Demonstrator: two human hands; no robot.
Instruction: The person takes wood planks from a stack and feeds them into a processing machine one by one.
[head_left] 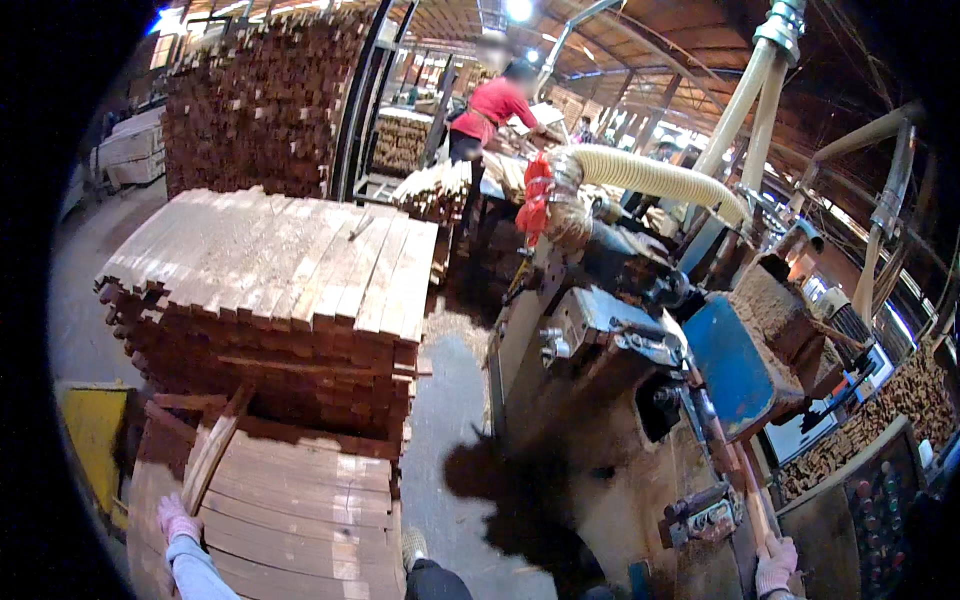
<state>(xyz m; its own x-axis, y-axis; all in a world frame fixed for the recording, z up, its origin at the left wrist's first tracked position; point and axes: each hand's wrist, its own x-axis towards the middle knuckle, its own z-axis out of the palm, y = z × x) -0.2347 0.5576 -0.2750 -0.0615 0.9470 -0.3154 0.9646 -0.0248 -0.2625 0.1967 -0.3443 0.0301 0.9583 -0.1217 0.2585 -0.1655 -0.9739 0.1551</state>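
My left hand [176,520], in a pink work glove, rests on the low stack of reddish wooden slats [300,500] at the lower left, fingers curled around the lower end of a loose slat [215,445] that leans up toward the taller pile. My right hand [776,566], also gloved, grips the near end of a long reddish wooden strip [735,470] lying along the woodworking machine [610,350] at the lower right.
A taller stack of slats [280,270] stands behind the low one, with a high pile [260,100] beyond. A dusty floor aisle [450,400] runs between stacks and machine. Flexible dust hoses [650,175] rise overhead. A person in a red top [490,105] works far back. A yellow bin [95,430] sits at left.
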